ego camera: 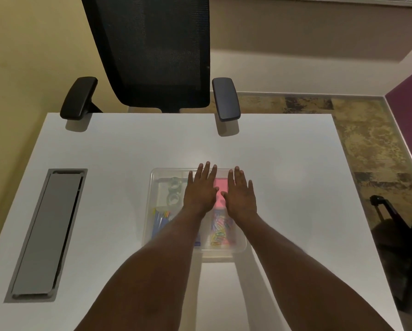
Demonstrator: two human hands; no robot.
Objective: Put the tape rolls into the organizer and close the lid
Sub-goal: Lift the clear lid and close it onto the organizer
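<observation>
A clear plastic organizer (152, 211) lies on the white table (283, 187) with its transparent lid down over it. Two tape rolls (174, 192) sit one behind the other in its far left compartment, seen through the lid. A pink pad (220, 187), coloured paper clips (220, 231) and blue-handled items (159, 220) fill other compartments. My left hand (201, 187) and my right hand (240, 193) rest flat on the lid, side by side, fingers spread and holding nothing.
A black mesh office chair (157, 56) stands at the far edge of the table, its armrests over the tabletop. A grey cable hatch (48, 232) is set into the table at the left. Dark chair legs (401, 247) stand on the floor at the right.
</observation>
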